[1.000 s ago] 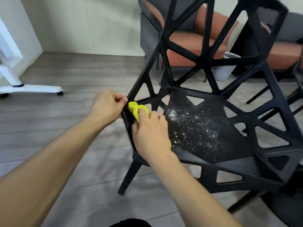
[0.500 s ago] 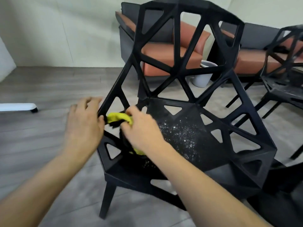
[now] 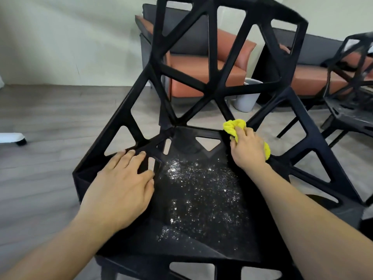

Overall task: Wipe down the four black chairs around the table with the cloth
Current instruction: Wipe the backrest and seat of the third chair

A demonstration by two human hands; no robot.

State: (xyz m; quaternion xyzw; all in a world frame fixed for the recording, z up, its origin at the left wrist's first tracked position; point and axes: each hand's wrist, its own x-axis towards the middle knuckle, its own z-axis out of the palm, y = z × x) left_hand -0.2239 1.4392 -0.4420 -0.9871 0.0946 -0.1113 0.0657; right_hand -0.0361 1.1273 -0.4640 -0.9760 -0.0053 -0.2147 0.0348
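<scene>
Yellow cloth (image 3: 235,126) was bunched up in your right hand (image 3: 248,149), fingers curled round it, pressed against the right rear corner of the black chair (image 3: 201,199) where the seat met the backrest struts. Your left hand (image 3: 119,190) lay flat with its fingers straight on the left side of the seat, holding nothing, just steadying the frame by the look of it.

Biggest thing I'd flag: the middle of the seat was covered in white specks (image 3: 201,188), and you were working the edges around them. My guess is that dragging a wadded cloth through that lot would smear it about or push it down through the triangular cutouts onto the wooden floor (image 3: 50,118), instead of lifting it. Your right forearm also hung right over the specks, so it could've picked them up.

Another black chair (image 3: 351,93) stood off to the right, and I couldn't tell whether it was clean. With the camera this blurry I couldn't judge the struts either.
</scene>
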